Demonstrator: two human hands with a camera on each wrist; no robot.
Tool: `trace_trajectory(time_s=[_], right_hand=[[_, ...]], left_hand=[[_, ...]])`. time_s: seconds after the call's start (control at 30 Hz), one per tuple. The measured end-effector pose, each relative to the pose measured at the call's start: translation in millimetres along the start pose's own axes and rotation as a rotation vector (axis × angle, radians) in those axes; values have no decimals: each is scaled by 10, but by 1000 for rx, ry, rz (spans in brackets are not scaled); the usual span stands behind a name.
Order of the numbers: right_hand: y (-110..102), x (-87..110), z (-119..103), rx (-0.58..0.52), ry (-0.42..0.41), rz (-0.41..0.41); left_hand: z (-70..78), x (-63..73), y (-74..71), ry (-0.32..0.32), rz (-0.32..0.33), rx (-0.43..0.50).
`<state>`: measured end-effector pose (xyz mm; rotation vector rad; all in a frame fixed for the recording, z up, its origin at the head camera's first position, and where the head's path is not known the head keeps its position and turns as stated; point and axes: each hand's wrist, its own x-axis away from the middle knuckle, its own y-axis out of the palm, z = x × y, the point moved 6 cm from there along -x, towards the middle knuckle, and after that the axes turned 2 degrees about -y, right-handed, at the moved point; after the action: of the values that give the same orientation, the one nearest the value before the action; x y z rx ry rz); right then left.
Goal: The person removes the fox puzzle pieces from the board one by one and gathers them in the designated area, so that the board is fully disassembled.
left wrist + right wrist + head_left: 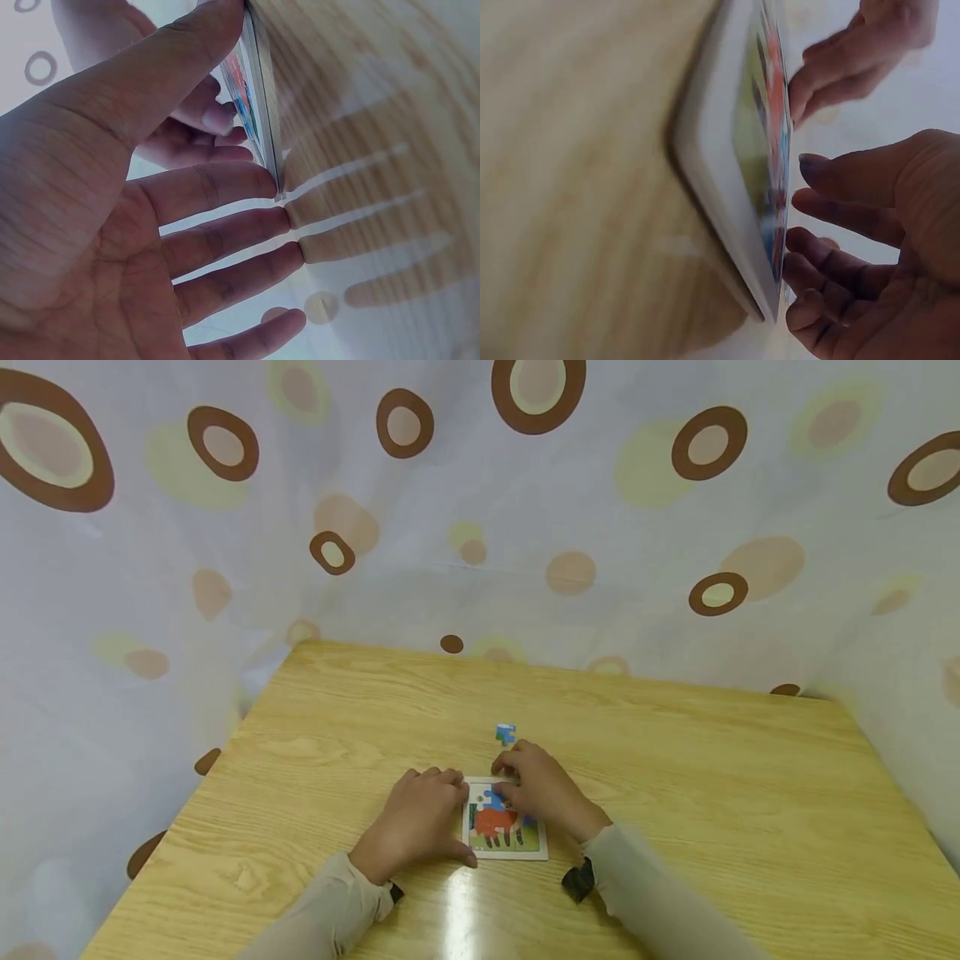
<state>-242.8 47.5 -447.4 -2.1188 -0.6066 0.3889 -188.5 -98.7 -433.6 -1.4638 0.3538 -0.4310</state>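
A small jigsaw puzzle board (507,855) with a white border lies on the table, showing a red animal on green ground. My left hand (416,818) rests along its left side, fingers fairly straight. In the left wrist view, the index fingertip touches one corner of the board and the thumb reaches another. Over the board's upper right is my right hand (543,785), fingers loosely bent and thumb apart from them. Its fingertips are close to the picture in the right wrist view, with no piece showing between them. The hand covers part of the picture.
A loose blue and green puzzle piece (506,732) lies just beyond the right hand. The wooden table (675,760) extends to both sides, bordered by a white curtain (480,510) with brown and yellow circles.
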Motion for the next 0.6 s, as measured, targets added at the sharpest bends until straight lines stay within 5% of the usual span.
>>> trace_trajectory(time_s=[0.3,0.43,0.6], right_hand=[[37,245,-246,213,-141,80],[41,235,-267,181,-141,90],[69,174,-184,40,-79,-7]], left_hand=[[-7,20,-4,-2,9,-17],[-6,16,-7,4,17,-1],[13,9,-8,13,36,5]])
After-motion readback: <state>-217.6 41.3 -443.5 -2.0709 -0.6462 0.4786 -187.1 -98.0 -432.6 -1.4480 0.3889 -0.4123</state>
